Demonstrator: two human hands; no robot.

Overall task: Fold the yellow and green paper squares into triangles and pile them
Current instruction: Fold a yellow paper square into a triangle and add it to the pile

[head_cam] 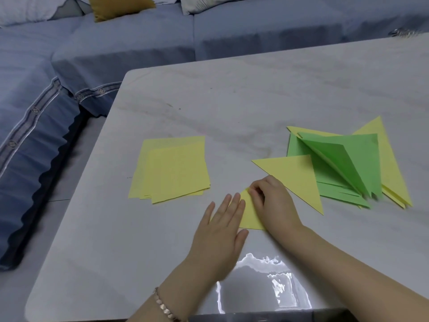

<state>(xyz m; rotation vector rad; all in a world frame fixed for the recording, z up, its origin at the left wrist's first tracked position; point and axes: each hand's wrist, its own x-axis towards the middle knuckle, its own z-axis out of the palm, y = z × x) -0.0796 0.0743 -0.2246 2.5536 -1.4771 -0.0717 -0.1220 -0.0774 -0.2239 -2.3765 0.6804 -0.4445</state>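
Note:
A yellow paper (pixel 248 217), folded to a triangle, lies on the table near the front, mostly hidden under both hands. My left hand (pixel 220 231) lies flat on it with straight fingers. My right hand (pixel 271 203) has its fingers curled and pinches the paper's top corner. A stack of unfolded yellow squares (pixel 171 168) lies to the left. At the right sits a pile of folded green and yellow triangles (pixel 343 163), with one yellow triangle (pixel 294 175) lying at its near-left side.
The pale marble-look table (pixel 232 101) has a rounded far-left corner and a glossy reflection at its front edge. A blue sofa (pixel 116 43) with cushions runs behind and to the left. A small shiny object (pixel 398 32) sits at the table's far right edge.

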